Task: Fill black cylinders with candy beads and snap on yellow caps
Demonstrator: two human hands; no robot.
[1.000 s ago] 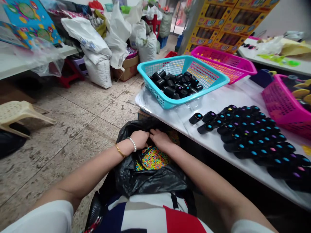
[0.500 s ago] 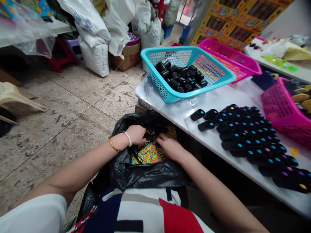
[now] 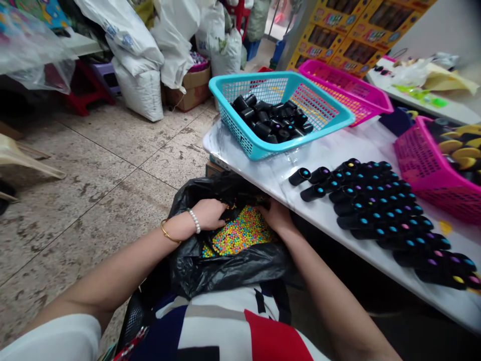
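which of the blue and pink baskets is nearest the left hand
The blue basket, at the table's corner, holding loose black tubes; both pink baskets lie farther from the left hand, one behind the blue, one over to the right.

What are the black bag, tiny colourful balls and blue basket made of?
Black bag: probably thin plastic; it's shiny and crinkled.
Tiny colourful balls: maybe foam or plastic; no strong shine shows, but they're too small to be sure.
Blue basket: likely moulded plastic, with a smooth, glossy rim and holed walls.
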